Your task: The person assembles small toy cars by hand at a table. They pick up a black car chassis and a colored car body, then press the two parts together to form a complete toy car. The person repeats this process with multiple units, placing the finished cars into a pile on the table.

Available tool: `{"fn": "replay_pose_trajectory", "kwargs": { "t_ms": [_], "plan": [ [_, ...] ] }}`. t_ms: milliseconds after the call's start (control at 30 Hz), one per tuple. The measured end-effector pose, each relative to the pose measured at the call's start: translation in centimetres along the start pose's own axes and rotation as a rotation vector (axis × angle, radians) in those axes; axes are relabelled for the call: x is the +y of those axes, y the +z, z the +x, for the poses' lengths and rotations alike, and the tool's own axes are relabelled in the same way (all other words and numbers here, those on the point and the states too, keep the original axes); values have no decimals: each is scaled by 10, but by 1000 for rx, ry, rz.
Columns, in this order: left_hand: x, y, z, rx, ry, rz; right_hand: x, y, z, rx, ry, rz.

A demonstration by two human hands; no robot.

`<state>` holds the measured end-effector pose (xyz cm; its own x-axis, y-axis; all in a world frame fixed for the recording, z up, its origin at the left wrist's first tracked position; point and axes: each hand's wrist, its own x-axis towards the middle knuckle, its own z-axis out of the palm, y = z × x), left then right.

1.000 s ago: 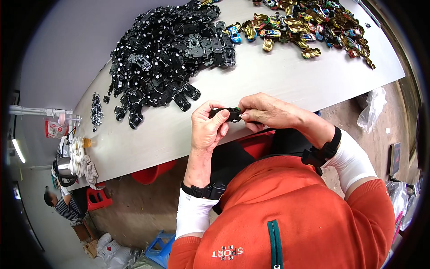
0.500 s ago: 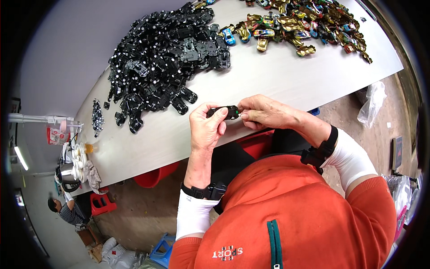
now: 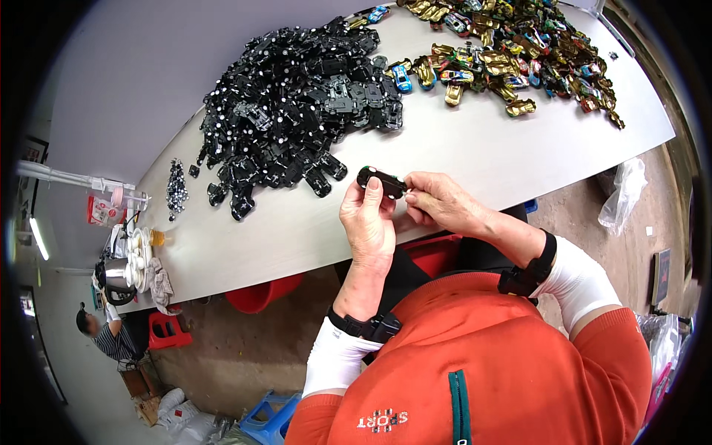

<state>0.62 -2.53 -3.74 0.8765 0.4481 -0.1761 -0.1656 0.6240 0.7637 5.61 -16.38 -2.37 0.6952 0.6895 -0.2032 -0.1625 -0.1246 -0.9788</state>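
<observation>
The person's left hand held a small black plastic toy-car chassis just above the near edge of the long pale grey surface, thumb and fingertips pinching its left end. The right hand met it from the other side, its fingers closed on the chassis's right end, so both grips were pressed onto the same piece, which sat level between them and clear of the surface.

Further in from the near edge, toward the far left, lay a broad heap of matching black chassis parts with white studs, some straggling down toward the hands. Along the far right edge spread a pile of painted toy-car bodies in gold, blue and mixed colours. A small cluster of dark little parts sat near the left end.

The chassis looked light and rigid, a thin moulded part likely to flex or snap at its narrow sections if squeezed hard across the middle. Its smooth plastic seemed somewhat slippery, so a hold at the two ends, along the thicker edges, appeared the safest place, with light pressure only
</observation>
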Motion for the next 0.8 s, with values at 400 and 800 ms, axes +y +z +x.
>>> {"fn": "replay_pose_trajectory", "kwargs": {
  "t_ms": [400,800],
  "plan": [
    [29,-35,-7,-503,-242,569,-20,-22,-5,-325,-31,-164],
    [29,-25,-5,-543,-85,869,-10,-18,-1,-267,-138,-308]
  ]
}}
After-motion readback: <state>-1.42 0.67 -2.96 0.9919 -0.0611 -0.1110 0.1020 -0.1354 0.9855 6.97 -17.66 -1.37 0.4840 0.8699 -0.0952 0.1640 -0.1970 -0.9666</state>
